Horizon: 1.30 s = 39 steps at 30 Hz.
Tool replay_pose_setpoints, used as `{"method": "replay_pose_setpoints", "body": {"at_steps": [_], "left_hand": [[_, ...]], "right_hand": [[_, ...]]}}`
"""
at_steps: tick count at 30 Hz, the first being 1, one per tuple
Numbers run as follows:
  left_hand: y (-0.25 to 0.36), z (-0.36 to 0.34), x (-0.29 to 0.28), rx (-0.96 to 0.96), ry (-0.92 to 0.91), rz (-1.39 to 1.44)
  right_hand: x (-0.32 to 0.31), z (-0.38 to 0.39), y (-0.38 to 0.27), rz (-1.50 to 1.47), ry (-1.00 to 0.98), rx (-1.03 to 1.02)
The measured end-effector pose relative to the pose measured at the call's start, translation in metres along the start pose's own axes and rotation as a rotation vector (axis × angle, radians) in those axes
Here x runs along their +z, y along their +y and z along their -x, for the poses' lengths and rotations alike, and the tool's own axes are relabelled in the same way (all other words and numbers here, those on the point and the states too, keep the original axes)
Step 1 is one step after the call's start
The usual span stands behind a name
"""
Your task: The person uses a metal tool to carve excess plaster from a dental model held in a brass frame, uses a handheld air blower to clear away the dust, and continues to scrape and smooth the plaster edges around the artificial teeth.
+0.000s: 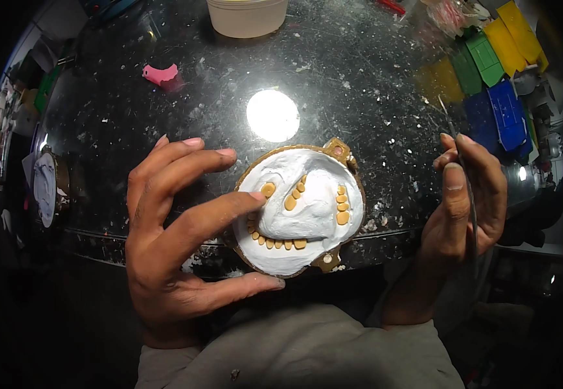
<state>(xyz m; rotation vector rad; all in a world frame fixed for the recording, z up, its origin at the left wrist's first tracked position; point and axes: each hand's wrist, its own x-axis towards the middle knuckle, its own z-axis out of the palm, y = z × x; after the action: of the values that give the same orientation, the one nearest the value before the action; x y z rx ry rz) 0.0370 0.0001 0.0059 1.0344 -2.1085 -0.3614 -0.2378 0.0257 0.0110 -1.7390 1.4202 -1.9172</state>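
Note:
A round brass-coloured dental flask (243, 257) filled with white plaster (307, 227) lies at the table's near edge. Rows of yellowish-tan teeth (343, 206) are set in the plaster, some along the bottom, others in shorter rows at the middle and right. My left hand (171, 233) has its fingers spread; the index fingertip is at the plaster beside a tan tooth (268, 189), and the thumb reaches along the flask's lower rim. To the right, apart from the flask, my right hand (466, 201) grips a slim dark carving tool (451, 123), its thin tip pointing up.
Another plaster-filled flask (49, 188) stands at the far left. A pink curved piece (162, 76) lies on the dark speckled table (210, 84). Beyond it is a whitish tub (247, 16). Green (485, 58), yellow (515, 39) and blue (508, 113) plastic pieces line the right side.

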Motion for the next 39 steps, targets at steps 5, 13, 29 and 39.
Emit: {"method": "replay_pose_setpoints", "body": {"at_steps": [5,13,29,39], "left_hand": [[-0.0001,0.003,-0.0033,-0.023,0.009,-0.006],[-0.0004,0.003,-0.0036,0.003,0.004,-0.026],[-0.0028,0.0064,-0.004,0.003,0.04,-0.032],[-0.0047,0.0066,-0.0047,0.073,0.023,-0.058]], "right_hand": [[0.0018,0.0008,0.0014,-0.014,0.005,0.005],[-0.0006,0.0,0.0012,0.007,-0.013,-0.01],[0.0003,0.0006,0.0027,0.004,-0.009,-0.012],[-0.0001,0.0009,0.0027,-0.005,-0.019,-0.009]]}}
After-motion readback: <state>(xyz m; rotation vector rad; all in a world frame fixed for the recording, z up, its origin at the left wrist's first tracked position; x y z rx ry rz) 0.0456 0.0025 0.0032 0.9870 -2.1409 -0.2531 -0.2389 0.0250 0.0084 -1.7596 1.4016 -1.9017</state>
